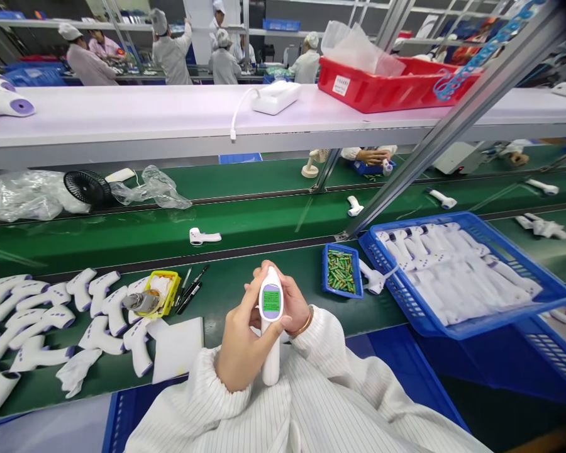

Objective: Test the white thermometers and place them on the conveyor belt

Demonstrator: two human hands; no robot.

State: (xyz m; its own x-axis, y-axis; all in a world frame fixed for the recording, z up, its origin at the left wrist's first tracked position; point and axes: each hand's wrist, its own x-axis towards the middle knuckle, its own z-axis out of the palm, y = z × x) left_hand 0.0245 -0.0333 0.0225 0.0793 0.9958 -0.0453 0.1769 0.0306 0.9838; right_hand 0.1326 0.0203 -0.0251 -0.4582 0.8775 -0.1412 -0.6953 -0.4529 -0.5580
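A white infrared thermometer (271, 314) stands upright in front of my chest, its green-lit screen with a purple surround facing me. My left hand (243, 340) wraps around its left side, fingers closed near the head. From the right, my right hand (294, 305) grips the upper part too, its thumb just below the screen. The fingers behind the thermometer are partly hidden. Left of my hands lie a white pad (179, 349) and several pens (188, 290). On the right, a small blue bin (342, 272) holds many green batteries.
Several thermometers (42, 324) cover the bench at left, beside a yellow basket (166, 292) with a metal-topped bottle. A blue crate (419, 324) of thermometers stands at right. A green conveyor (264, 226) runs behind; a slanted metal post (405, 167) rises at right. Co-workers work beyond.
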